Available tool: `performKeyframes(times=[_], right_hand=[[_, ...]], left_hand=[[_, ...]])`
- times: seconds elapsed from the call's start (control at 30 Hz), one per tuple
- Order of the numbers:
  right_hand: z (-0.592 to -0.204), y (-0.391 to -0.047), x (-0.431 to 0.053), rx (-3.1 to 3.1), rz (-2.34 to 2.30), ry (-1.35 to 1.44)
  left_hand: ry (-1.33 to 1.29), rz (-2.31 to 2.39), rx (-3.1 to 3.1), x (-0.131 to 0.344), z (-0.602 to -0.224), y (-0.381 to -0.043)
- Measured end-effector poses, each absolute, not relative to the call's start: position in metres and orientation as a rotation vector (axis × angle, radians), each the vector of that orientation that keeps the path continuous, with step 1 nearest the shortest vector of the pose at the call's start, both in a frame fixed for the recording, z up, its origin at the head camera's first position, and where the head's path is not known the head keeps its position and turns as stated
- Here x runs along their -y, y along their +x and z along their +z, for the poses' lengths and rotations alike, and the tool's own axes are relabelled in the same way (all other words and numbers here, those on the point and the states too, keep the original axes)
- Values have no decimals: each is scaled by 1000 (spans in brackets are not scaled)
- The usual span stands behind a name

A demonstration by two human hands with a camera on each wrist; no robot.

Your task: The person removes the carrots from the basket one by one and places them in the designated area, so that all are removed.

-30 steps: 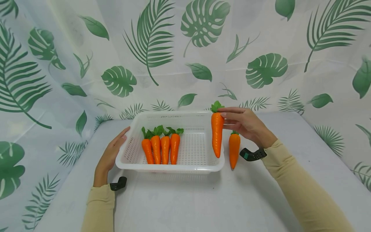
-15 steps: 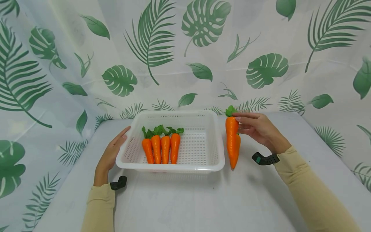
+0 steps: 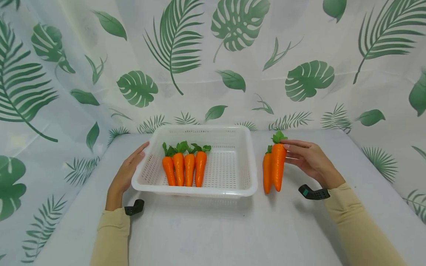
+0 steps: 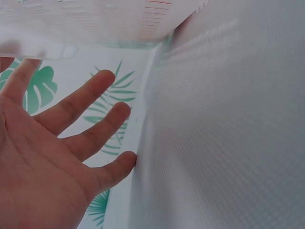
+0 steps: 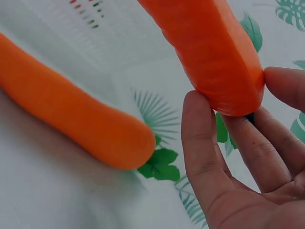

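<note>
My right hand (image 3: 309, 159) pinches an orange carrot (image 3: 278, 166) near its leafy green top, and the tip points down. Just left of it on the table lies another carrot (image 3: 267, 173), partly overlapped by the held one in the head view. The right wrist view shows thumb and fingers about the thick end of the held carrot (image 5: 217, 57), apart from the lying carrot (image 5: 86, 114). At the left side of a white plastic basket (image 3: 199, 191), my left hand (image 3: 126, 171) touches the rim; its fingers are straight and spread in the left wrist view.
Several carrots (image 3: 189, 170) lie side by side in the basket's left half, leaves toward the back. A white cloth covers the table (image 3: 199, 232). Behind it hangs a white curtain (image 3: 193, 107) with green leaf prints.
My right hand has carried the carrot from over the basket's right edge rightward and lower, past the lying carrot to its right side. My left hand stays at the basket.
</note>
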State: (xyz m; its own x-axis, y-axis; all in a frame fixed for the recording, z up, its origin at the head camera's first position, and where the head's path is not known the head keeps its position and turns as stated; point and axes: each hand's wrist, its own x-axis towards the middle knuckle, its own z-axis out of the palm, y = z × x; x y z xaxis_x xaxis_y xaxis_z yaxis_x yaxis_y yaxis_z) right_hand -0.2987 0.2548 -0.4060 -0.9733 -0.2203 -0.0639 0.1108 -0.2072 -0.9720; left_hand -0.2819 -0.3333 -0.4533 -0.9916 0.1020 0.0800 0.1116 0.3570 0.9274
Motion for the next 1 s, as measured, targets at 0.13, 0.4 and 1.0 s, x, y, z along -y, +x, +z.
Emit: performKeyframes(times=[0.13,0.4,1.0], right_hand=[[-411,-298,-261,-1831,-2304,-107],[-421,-297,-272,-1792,-2324,-123],[-440,-306,-297,-1909,-2257,-49]], left_hand=[[-190,-1781,2577,333,-453,-281],[-176,-1785,2585,333,-456,-279],[-212,-1769,2587,335,-452,-282]])
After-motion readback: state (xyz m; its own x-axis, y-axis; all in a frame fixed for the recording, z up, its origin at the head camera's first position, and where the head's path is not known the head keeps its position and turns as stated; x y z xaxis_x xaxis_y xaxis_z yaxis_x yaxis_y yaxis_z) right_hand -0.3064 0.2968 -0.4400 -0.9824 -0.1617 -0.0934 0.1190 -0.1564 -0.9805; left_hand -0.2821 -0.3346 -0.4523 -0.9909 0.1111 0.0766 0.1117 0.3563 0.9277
